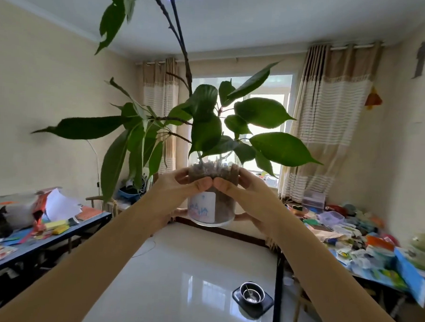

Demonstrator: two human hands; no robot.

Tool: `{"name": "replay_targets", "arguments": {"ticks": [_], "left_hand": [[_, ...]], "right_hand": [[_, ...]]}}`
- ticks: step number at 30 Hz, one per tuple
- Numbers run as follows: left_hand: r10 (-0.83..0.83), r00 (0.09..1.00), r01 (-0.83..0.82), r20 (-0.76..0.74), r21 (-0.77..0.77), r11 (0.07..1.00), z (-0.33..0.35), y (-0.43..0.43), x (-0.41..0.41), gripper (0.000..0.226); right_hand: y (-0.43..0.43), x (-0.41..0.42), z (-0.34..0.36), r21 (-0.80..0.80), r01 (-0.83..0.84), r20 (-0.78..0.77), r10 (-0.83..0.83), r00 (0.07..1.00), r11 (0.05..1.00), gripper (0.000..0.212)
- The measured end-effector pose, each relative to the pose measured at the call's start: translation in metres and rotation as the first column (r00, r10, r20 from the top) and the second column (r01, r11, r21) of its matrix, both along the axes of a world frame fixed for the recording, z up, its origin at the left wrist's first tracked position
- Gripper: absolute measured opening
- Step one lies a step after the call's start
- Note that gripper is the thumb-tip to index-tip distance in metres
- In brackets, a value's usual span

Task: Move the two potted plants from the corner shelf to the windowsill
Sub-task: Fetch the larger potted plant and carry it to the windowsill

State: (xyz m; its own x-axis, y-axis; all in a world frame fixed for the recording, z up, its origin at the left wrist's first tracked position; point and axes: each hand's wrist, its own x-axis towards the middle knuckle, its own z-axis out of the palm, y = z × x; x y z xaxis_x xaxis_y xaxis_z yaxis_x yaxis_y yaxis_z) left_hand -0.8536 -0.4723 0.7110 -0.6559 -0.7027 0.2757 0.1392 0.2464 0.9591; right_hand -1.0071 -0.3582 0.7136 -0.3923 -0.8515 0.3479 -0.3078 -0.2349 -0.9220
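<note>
I hold a potted plant (212, 204) up at chest height in the middle of the view. Its pot is a clear round jar of brown soil with a white label, and broad green leaves and a long stem rise from it. My left hand (178, 186) wraps the jar's left side and my right hand (246, 189) its right side, thumbs meeting at the front. A second plant (133, 157) with long drooping leaves stands behind on the left, in a blue pot. The window (265, 90) is straight ahead; its sill is mostly hidden behind the leaves.
A blue-edged table (57, 236) cluttered with paper and books stands on the left. A table (363, 243) piled with packets and boxes runs along the right. A metal bowl (252, 295) on a dark tray sits on the glossy floor. Striped curtains (330, 117) flank the window.
</note>
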Motion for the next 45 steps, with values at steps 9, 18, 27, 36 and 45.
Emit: {"name": "replay_targets", "arguments": {"ticks": [9, 18, 27, 36, 45], "left_hand": [[-0.018, 1.000, 0.018, 0.001, -0.053, 0.998, 0.016, -0.147, -0.041, 0.072], [-0.033, 0.999, 0.032, -0.006, -0.060, 0.998, 0.012, -0.252, -0.103, 0.071], [-0.010, 1.000, 0.011, 0.010, -0.058, 0.998, 0.016, -0.356, -0.203, 0.063], [0.026, 1.000, -0.026, 0.007, -0.035, 0.999, 0.018, -0.466, -0.290, 0.058], [-0.048, 0.999, 0.048, 0.001, -0.016, 0.999, 0.026, -0.605, -0.364, 0.060]], "right_hand": [[-0.133, -0.036, 0.018, -0.012, 0.022, -0.020, -0.022, 1.000, 1.000, 0.033], [-0.243, -0.102, 0.012, -0.005, 0.012, -0.018, -0.012, 1.000, 1.000, 0.040], [-0.354, -0.210, 0.011, -0.027, -0.043, 0.007, 0.043, 0.999, 0.999, 0.050], [-0.471, -0.297, 0.014, -0.014, -0.042, 0.003, 0.042, 0.999, 0.999, 0.048], [-0.600, -0.361, 0.016, -0.041, 0.028, 0.007, -0.028, 1.000, 0.999, 0.032]]}}
